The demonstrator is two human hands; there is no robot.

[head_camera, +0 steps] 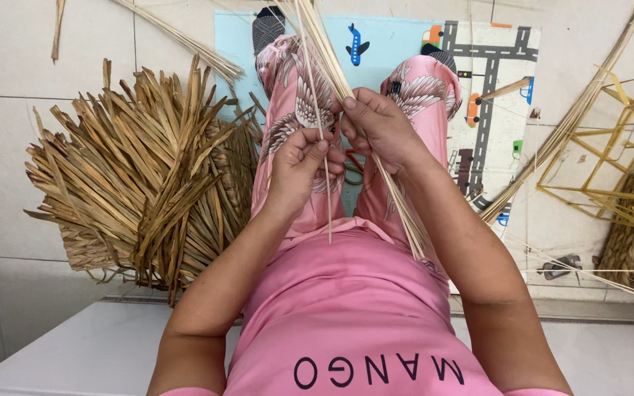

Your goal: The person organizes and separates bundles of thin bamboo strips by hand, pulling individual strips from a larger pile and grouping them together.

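Right hand is clamped around a bundle of pale reed strips over the lap; the bundle runs from far, past the knees, down to the near right thigh. Left hand pinches one strip drawn apart from the bundle, fingers closed on it. Judged from this, sorting is at an early stage: most strips remain bundled, nothing woven in the hands. Left on the tiled floor sits a basket with loose dried-leaf ends unfinished. Far right, yellow wire frames, bare, and more strips. Underfoot, a play mat printed with roads and a blue plane. No packages visible.
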